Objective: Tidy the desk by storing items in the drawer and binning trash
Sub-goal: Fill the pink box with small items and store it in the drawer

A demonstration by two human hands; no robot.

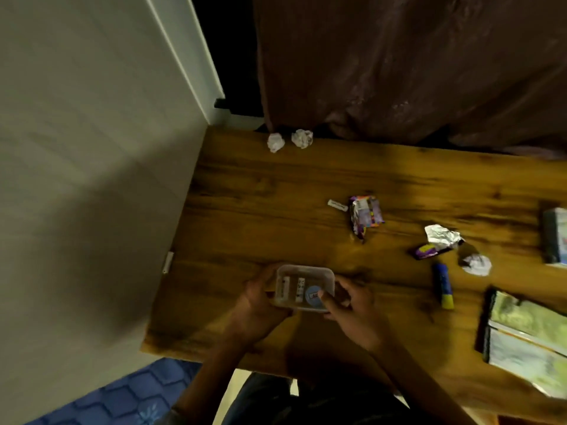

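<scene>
Both hands, left hand (260, 305) and right hand (349, 308), fingers curled around clear box (303, 286). Keep level while carrying to drawer; wrappers (366, 214) beyond fingers need binning.

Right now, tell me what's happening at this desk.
A person holds a clear box over the desk with both hands, left hand on one side, right hand on the other. Small items lie inside. Still on the desk: paper balls, wrappers, foil and a glue stick. No drawer or bin is in view.
</scene>
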